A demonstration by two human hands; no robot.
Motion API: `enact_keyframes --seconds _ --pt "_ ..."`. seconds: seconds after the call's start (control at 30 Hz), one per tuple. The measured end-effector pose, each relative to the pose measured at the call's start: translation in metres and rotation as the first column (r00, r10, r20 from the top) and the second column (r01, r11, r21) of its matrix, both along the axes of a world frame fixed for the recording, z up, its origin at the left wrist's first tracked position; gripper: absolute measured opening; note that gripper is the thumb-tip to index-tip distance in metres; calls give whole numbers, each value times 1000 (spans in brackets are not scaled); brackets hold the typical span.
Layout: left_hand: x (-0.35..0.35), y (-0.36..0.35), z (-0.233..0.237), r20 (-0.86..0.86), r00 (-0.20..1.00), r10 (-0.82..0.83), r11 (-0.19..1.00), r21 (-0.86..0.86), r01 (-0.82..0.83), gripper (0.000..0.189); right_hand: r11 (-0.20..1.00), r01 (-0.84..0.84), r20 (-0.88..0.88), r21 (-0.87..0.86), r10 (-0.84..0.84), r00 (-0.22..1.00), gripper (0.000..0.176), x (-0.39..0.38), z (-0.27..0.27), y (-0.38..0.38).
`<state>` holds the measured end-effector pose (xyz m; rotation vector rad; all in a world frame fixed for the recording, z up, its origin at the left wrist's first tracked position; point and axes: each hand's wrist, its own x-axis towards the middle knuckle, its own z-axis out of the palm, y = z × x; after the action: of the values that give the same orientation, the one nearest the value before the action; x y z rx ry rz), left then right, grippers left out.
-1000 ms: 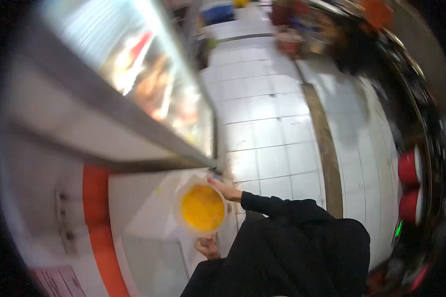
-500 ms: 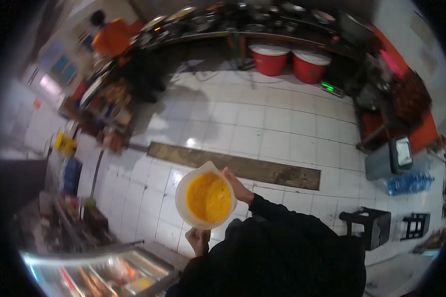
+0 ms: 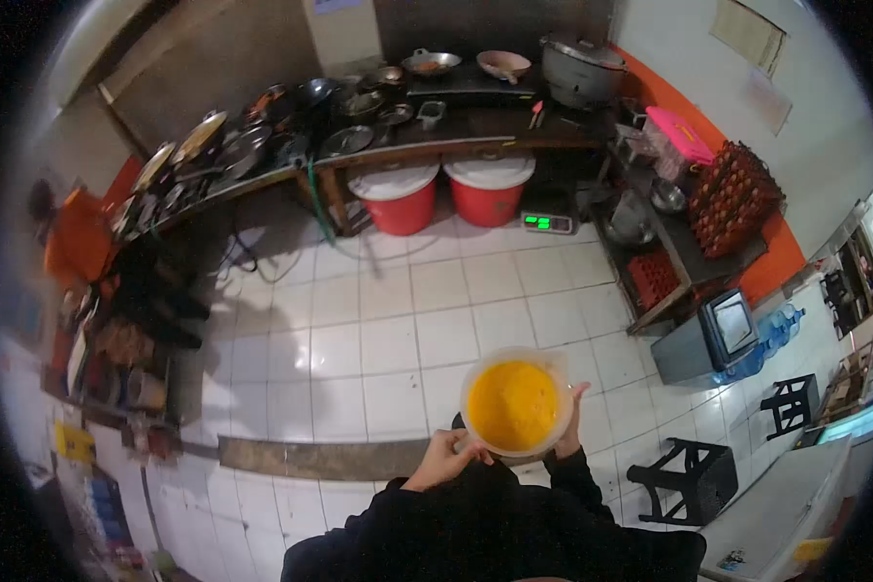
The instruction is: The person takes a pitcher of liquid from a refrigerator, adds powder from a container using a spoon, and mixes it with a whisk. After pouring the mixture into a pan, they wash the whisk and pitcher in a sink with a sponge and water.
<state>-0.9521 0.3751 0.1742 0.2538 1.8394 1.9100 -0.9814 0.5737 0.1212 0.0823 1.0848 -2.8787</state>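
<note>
A translucent white plastic jug point(image 3: 470, 369) of yellow-orange liquid point(image 3: 512, 405), which looks like beaten egg, is held in front of my body. The liquid has a paler, frothy patch. My left hand point(image 3: 444, 460) is closed at the jug's lower left, where its handle appears to be. My right hand point(image 3: 569, 425) supports the right side, with its palm and fingers against the wall and the thumb near the rim. Some of the right fingers are hidden behind the jug. The jug is roughly level, and its spout points to the upper right.
Pans and pots line the back counter point(image 3: 398, 145), above two red lidded buckets point(image 3: 398, 209) and a lit digital scale point(image 3: 547, 223). Stacked egg trays point(image 3: 735, 201) stand on the right shelf. Right are a grey bin point(image 3: 694, 339) and black stools point(image 3: 689, 480). A person in orange point(image 3: 78, 238) stands left.
My view has swung right and forward across the room. The jug has moved right in view and turned, its spout now toward the upper right. Both hands still hold it.
</note>
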Motion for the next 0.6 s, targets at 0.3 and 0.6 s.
enact_keyframes --seconds 0.3,0.6 --pt "-263 93 -9 137 906 -400 914 136 383 39 938 346 27 -7 -346 938 71 -189 5 100" --pt "-499 172 2 162 952 -262 964 -3 266 40 970 245 -123 13 -241 963 72 -437 -13 182"
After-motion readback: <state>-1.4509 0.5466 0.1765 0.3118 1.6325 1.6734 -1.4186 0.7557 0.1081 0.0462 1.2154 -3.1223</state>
